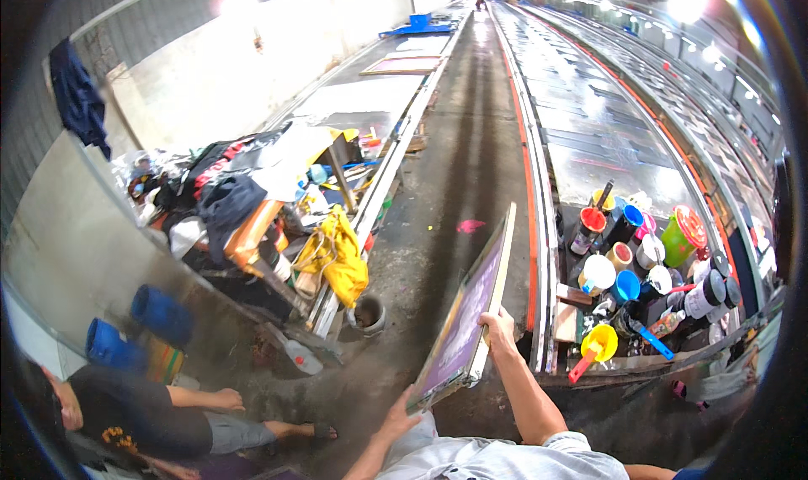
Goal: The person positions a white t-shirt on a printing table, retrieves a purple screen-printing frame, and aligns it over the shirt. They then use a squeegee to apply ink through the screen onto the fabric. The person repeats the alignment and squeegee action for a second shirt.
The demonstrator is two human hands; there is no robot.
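A silk-screen frame with a purple mesh and a pale edge tilts up in front of me, its far corner pointing down the aisle. My right hand is closed round its right edge, about midway along. At the near lower corner, my left hand grips the frame; part of its fingers is hidden behind it. To the right of the frame, the end of a long table holds paint tubs, among them a blue tub and a yellow cup with a red-handled tool.
A concrete aisle runs between long printing tables. At left, a cluttered bench holds clothes and a yellow cloth; a grey bucket stands by its end. Another person is at lower left, near blue drums.
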